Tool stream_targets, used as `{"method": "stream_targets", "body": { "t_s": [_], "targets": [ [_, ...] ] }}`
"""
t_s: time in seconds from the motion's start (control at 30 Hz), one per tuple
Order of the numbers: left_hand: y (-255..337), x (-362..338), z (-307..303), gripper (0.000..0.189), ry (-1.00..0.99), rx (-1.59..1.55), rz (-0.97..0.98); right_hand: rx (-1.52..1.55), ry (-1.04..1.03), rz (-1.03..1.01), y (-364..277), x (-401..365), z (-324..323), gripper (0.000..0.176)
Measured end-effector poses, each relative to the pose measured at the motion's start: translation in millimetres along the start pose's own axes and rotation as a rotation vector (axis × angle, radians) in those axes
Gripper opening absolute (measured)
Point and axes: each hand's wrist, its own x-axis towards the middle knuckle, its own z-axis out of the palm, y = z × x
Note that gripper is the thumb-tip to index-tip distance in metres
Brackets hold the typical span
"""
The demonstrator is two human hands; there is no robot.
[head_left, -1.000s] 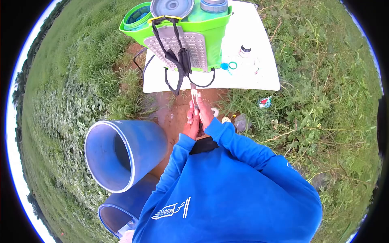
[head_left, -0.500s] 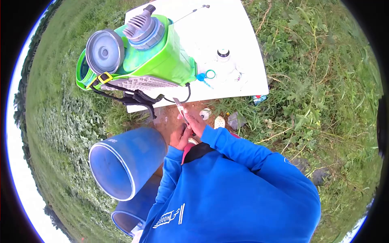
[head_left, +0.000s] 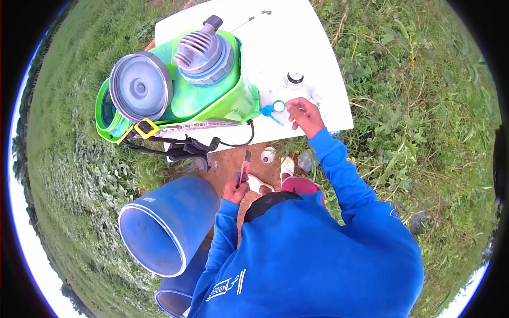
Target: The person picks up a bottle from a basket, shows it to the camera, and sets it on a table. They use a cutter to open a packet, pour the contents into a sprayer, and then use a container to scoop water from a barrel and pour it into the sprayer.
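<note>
My left hand (head_left: 235, 191) is wrapped round the handle of a red and grey cutter knife (head_left: 245, 166), low in front of my body and below the white table's edge. My right hand (head_left: 304, 116) is over the white table (head_left: 323, 63), its fingers partly spread and holding nothing visible. Beside its fingertips lies a green-rimmed ring (head_left: 279, 106), next to a blue plastic piece (head_left: 267, 111). A white bottle with a black-ringed cap (head_left: 295, 78) stands just beyond. At the left of the table is a green sprayer tank (head_left: 196, 103) with its round grey lid (head_left: 141, 86) tilted by the opening.
Two blue barrels, the nearer one (head_left: 185, 212) and another (head_left: 180, 289), lie at the lower left. A thin lance (head_left: 249, 20) rests at the table's far side. Black straps (head_left: 185, 148) hang off the table edge. Grass and weeds surround everything.
My right hand has left the knife and moved up and right over the table, beside the ring. The knife is now in my left hand alone. The view has shifted slightly.
</note>
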Motion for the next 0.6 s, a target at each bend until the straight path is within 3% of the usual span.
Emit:
{"method": "stream_targets", "body": {
  "t_s": [0.03,0.1,0.17,0.2,0.27,0.3,0.4,0.5,0.53,0.6],
  "targets": [
    [-7.0,-5.0,-6.4,0.012,0.003,-0.002,-0.004,-0.111,0.036,-0.028,-6.8,27.5,-7.1,0.020],
    [-26.2,-15.4,-18.6,0.011,0.028,-0.026,-0.035,-0.631,0.167,-0.472,-11.6,88.0,-6.6,0.015],
    [-37.3,-30.0,-24.3,0.009,0.059,0.009,-0.020,-1.054,0.092,-0.546,-16.1,133.6,-0.6,0.018],
    [-46.7,-38.4,-26.4,0.010,0.118,0.031,-0.093,-1.044,0.085,-0.556,-17.9,154.9,4.6,0.018],
    [-78.4,-57.5,-27.0,0.017,0.256,0.106,-0.182,-1.530,-0.226,-0.391,-11.6,189.7,17.9,0.025],
    [-91.9,-68.1,-25.5,0.017,0.272,0.108,-0.190,-1.521,-0.241,-0.401,-1.3,206.1,21.7,0.025],
    [-121.1,-98.3,-16.4,0.021,0.375,0.191,-0.251,-1.779,-0.426,-0.432,44.3,247.6,27.0,0.062],
    [-129.0,-123.7,3.9,0.023,0.444,0.018,-0.428,-1.835,-0.441,-0.421,63.0,243.6,24.7,0.073],
    [-114.7,-130.4,12.9,0.023,0.464,0.058,-0.428,-1.834,-0.459,-0.433,63.0,238.6,29.4,0.073],
    [-113.3,-137.6,24.9,0.025,0.505,0.107,-0.426,-1.826,-0.472,-0.259,56.7,234.9,34.9,0.045]
  ]
}}
